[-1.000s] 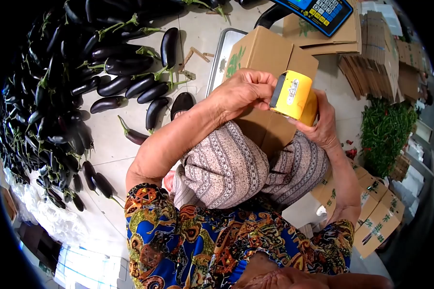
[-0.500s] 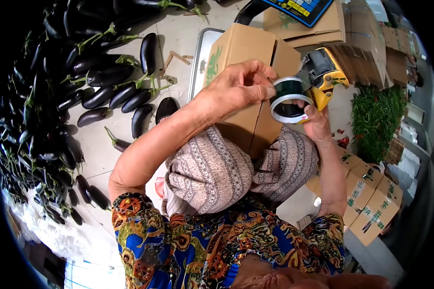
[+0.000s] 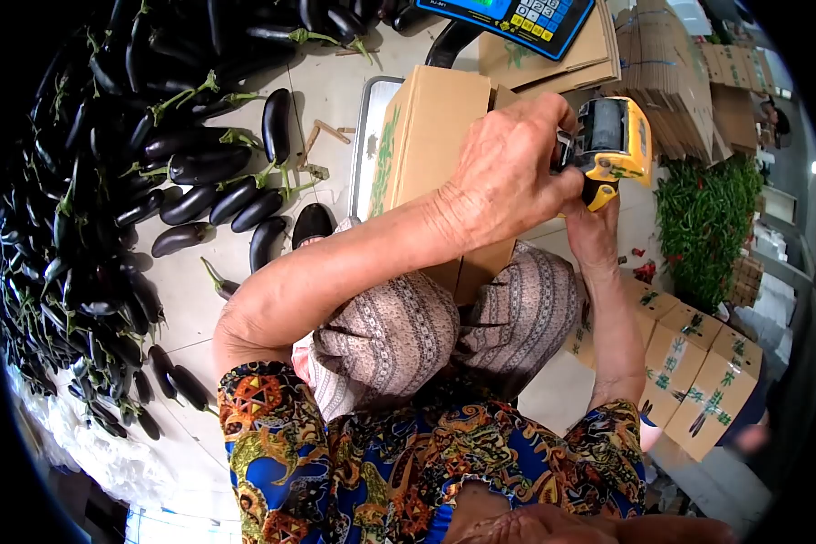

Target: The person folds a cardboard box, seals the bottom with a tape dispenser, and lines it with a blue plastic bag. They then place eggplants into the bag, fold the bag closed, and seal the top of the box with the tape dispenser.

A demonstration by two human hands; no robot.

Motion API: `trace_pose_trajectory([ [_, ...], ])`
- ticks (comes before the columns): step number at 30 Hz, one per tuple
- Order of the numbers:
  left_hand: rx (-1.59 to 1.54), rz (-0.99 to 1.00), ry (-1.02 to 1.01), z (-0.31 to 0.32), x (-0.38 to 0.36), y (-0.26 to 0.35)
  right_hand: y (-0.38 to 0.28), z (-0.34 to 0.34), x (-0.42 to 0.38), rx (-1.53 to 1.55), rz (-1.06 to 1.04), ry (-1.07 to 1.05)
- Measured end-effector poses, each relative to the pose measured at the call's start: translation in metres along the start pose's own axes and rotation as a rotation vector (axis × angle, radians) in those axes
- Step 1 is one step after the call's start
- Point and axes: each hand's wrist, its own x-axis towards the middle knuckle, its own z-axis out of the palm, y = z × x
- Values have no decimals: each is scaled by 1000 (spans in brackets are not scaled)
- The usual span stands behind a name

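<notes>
A yellow and black tape dispenser (image 3: pixel 621 136) is held up over my lap. My right hand (image 3: pixel 595 228) grips it from below, its fingers mostly hidden behind the dispenser and my other hand. Across the near side reaches my left hand (image 3: pixel 521 168), fingers curled round the tape roll, which it almost wholly covers. A tall cardboard box (image 3: pixel 440 118) stands in front of my knees on a metal-edged scale platform (image 3: pixel 361 150), partly behind my left arm.
Many eggplants (image 3: pixel 195 163) lie over the floor at the left. A scale display (image 3: pixel 535 23) is at the top, near flattened cartons (image 3: pixel 662 72). Green peppers (image 3: pixel 707 222) are heaped at the right, above taped boxes (image 3: pixel 689 372). White plastic bags (image 3: pixel 109 453) lie lower left.
My left hand has gone from pinching at the tape roll's edge to closing over the roll, which it now hides. The dispenser has turned and shifted slightly right. The whole view has shifted slightly.
</notes>
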Motion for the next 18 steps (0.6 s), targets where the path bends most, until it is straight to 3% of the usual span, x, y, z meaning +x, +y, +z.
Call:
trace_pose_trajectory([
  [4,76,95,27,2,0,-8,3,1,-3,6,-49,-7],
  [7,141,243,156,5,3,-20,8,-2,-2,-34,-101,-25],
  [9,-185,-145,99,1,2,-19,1,8,-3,92,-122,43],
  [14,-513,-503,8,-12,1,-25,-1,4,2,-75,-119,-17],
  [17,-44,-212,17,-22,-13,-35,-12,11,4,-189,-89,-47],
  [18,-152,-227,55,-24,-20,-37,-17,8,3,-496,-142,-61],
])
